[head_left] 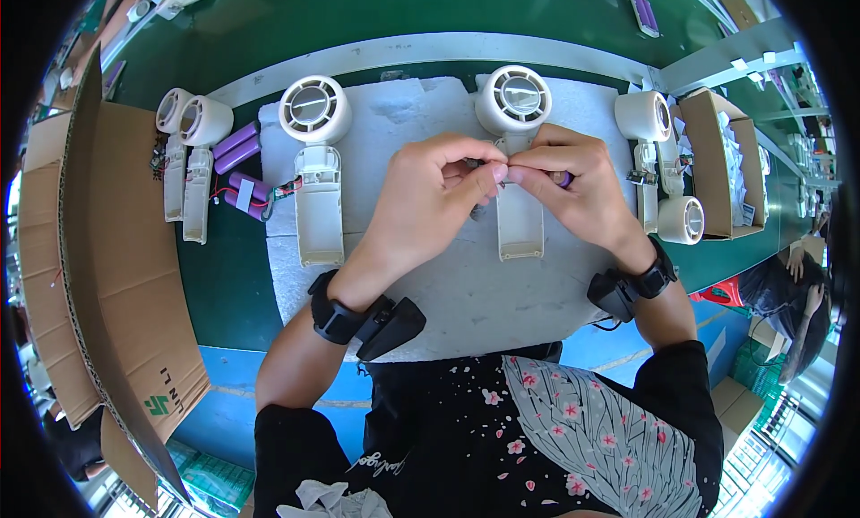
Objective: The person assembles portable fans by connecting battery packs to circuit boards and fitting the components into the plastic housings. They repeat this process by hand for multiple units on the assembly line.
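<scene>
Both hands meet over a white handheld-fan housing [521, 227] lying on the pale foam sheet. My left hand [432, 191] is closed in a pinch, thumb against forefinger. Touching its fingertips, my right hand [573, 182] pinches too, and a bit of purple shows among its fingers. What the fingertips hold is too small and covered to name. The housing's round fan head [514, 99] points away from me; its open handle runs toward me, partly hidden by the hands. To the left lies another open fan housing [319, 204], with a small wired circuit board [285, 189] beside it.
Purple battery cells [237, 148] and more fan housings [197, 195] lie left, by a big cardboard box [134, 276]. On the right are further fan parts [647, 155] and a carton [717, 173] of small white pieces. A metal rail [430, 47] crosses behind; another person [788, 294] sits far right.
</scene>
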The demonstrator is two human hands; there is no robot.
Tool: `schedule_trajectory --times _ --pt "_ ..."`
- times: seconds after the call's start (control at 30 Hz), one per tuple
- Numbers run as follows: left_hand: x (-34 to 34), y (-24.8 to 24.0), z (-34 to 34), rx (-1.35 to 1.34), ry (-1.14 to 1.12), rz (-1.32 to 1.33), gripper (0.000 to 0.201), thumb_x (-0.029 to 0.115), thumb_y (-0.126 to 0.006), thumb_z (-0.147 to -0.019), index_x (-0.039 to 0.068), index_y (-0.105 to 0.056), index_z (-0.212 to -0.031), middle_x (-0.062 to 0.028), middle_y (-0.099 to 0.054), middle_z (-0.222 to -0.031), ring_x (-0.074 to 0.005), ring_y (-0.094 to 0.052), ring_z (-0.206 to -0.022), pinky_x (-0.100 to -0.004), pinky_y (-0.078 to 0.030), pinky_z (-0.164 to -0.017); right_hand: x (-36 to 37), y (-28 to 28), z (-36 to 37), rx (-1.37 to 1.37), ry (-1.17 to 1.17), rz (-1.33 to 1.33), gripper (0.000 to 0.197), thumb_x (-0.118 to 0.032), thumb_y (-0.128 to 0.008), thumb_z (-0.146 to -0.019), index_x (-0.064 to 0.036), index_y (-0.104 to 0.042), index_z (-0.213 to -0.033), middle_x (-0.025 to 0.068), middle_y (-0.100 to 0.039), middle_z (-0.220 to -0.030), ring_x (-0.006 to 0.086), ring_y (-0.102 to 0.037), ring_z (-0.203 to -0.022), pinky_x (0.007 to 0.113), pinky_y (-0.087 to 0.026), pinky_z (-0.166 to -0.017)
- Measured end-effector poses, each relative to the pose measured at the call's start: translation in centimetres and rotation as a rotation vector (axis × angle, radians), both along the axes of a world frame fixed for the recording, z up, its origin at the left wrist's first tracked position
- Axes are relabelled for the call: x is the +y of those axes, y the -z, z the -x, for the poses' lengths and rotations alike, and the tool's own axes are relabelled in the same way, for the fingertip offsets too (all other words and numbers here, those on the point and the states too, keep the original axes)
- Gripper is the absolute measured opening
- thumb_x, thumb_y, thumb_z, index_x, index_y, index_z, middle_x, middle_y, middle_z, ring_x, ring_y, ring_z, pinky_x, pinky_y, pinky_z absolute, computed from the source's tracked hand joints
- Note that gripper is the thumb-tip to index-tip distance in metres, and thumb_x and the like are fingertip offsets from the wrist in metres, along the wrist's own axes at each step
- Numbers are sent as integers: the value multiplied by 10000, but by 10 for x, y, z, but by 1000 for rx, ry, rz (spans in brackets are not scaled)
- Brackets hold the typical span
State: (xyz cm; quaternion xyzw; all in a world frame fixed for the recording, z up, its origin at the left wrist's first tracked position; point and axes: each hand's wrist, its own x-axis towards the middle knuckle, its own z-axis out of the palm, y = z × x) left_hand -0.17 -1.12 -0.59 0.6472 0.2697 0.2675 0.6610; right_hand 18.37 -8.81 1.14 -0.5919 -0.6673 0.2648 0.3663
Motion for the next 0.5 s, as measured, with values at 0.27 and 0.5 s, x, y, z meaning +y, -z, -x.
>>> schedule_trajectory --times 0.27,0.5 --pt "7 -8 6 94 105 126 337 -3 -676 -848 -20 -604 -1177 -85 -680 -974 -125 -652 -913 -253 -521 -801 2 1 -5 26 -68 -31 107 -11 -711 -797 -21 -732 -901 38 -563 -735 102 -454 -580 260 -318 -506" --pt "8 -1 2 -52 25 160 376 -24 -707 -800 4 -583 -1153 -108 -668 -976 -137 -663 -875 -244 -525 -736 1 3 -6 51 -65 -26 112 -7 -710 -794 -19 -732 -903 38 -566 -742 103 -463 -586 257 -320 -506"
